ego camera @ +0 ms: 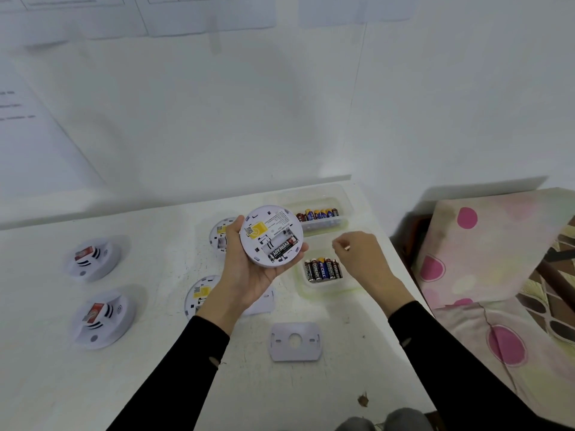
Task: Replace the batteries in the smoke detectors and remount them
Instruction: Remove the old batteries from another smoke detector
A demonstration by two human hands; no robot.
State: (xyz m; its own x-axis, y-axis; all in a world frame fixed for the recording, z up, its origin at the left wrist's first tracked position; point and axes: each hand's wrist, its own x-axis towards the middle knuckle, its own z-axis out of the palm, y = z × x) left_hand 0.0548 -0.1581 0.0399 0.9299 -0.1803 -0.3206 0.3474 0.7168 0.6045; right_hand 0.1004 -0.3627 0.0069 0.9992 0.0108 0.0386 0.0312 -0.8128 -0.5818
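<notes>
Left hand (249, 275) clasped the round white plastic smoke detector (270, 236) above the white surface (155, 384), one slot empty; right hand (361, 253), at its 3 o'clock, pinched what seemed a small battery (347, 247), which could seat reversed or slip.

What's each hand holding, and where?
Left hand cradles the detector by its rim, battery bay up. Right hand: fingers curled, maybe pinching something small; cannot tell.

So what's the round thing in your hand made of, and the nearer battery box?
The smoke detector looks like matte white plastic, moulded with slots and clips. The nearer battery box seems clear, faintly glossy plastic: the table shows through its rim.
</notes>
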